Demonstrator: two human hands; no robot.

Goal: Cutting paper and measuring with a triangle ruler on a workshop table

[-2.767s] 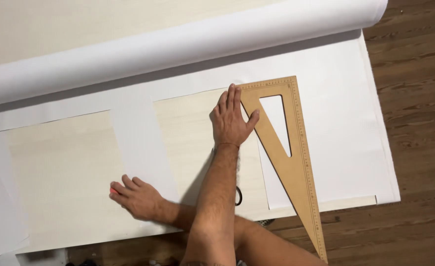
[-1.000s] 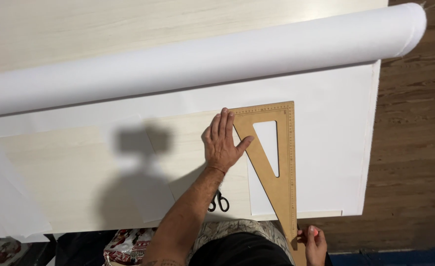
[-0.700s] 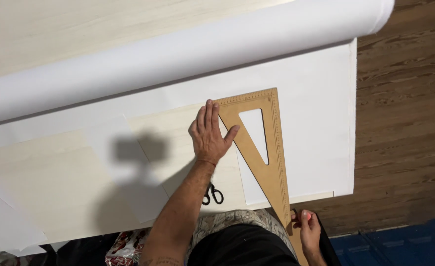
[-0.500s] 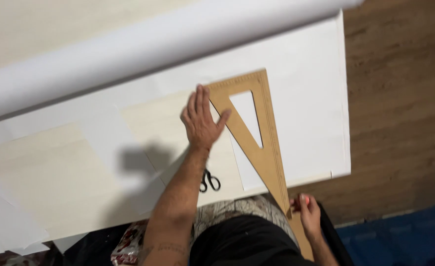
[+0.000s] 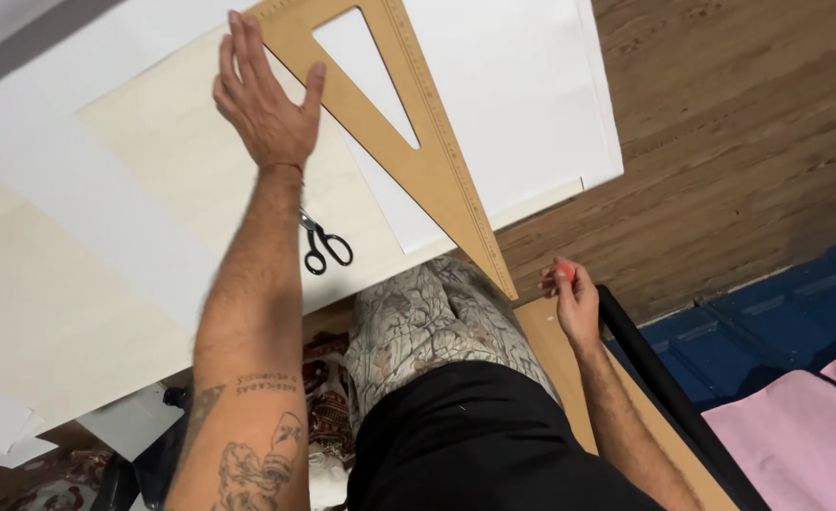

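Left hand (image 5: 264, 104) flat on set square (image 5: 418, 142) — fingers spread.

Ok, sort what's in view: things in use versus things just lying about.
In use:
left hand pressed flat on the wooden triangle ruler
white sheet under the ruler
right hand, fingers pinching a small red thing

Lying about:
black scissors
pink cloth
blue mat

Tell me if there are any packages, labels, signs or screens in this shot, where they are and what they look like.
No packages, labels, signs or screens in view.
Nearest to a marked item: the wooden triangle ruler, tan, with a printed scale along its long edge, lying on white paper under the left hand.
The right hand holds a small red object.
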